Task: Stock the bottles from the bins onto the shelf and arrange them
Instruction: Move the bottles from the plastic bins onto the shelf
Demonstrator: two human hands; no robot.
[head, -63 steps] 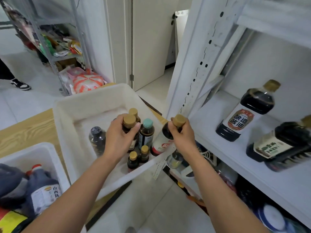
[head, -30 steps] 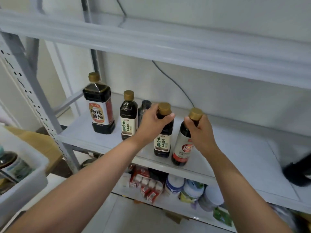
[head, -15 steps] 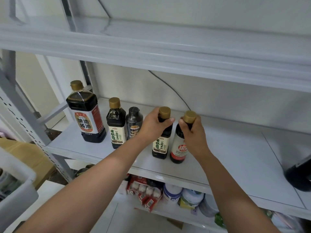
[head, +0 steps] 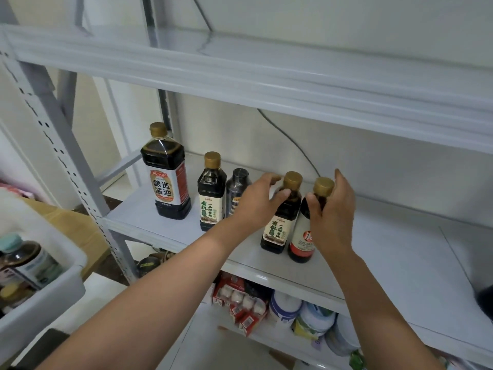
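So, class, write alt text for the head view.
A person's left hand and right hand are at the necks of a green-lettered bottle and a red-labelled bottle standing together on a white shelf. Three more bottles stand left of them.

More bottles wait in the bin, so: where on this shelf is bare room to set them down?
The widest bare patch of the shelf lies right of the red-label bottle, up to a dark object at the right edge. The left part is crowded: five bottles stand in a row, starting with the large soy sauce bottle.
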